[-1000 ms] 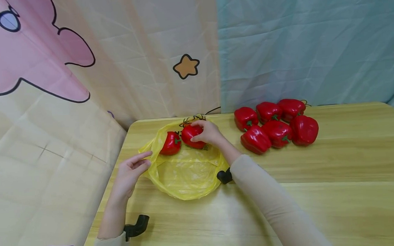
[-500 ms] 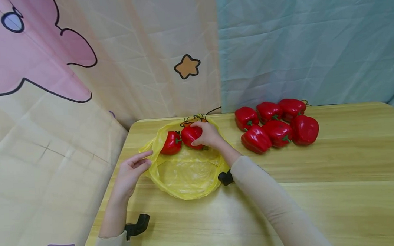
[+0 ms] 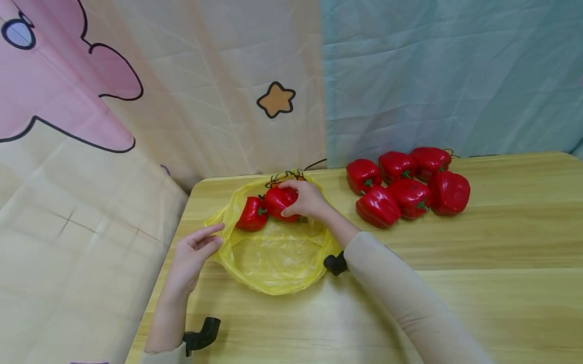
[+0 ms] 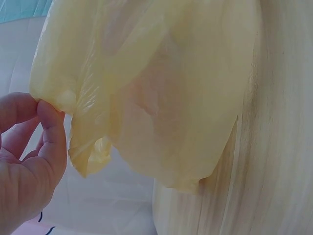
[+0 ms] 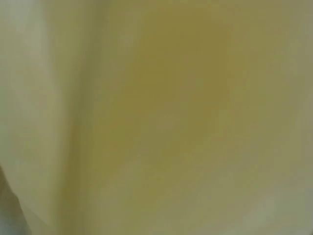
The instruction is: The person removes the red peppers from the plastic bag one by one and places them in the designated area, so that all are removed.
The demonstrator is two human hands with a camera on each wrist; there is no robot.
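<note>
A yellow plastic bag (image 3: 276, 265) lies with its mouth spread wide on the left part of the table. My left hand (image 3: 191, 258) pinches the bag's left rim between thumb and fingers; the left wrist view shows the same pinch on the thin film (image 4: 161, 107). Inside the bag, my right hand (image 3: 306, 199) grips a red bell pepper (image 3: 276, 203). Just left of it in the bag sits another red bell pepper (image 3: 252, 214) with a green stem. In the right wrist view, blurred yellow film (image 5: 186, 107) fills nearly everything and hides the right hand.
Several red bell peppers (image 3: 409, 198) are grouped at the back of the wooden table (image 3: 522, 236), right of the bag. A printed cloth (image 3: 208, 98) hangs behind the table and along its left side. Black wrist mounts (image 3: 200, 336) stick out from both forearms.
The right hand and its bell pepper have shifted very slightly left, closer to the other pepper in the bag. The left hand keeps its pinch on the rim.
</note>
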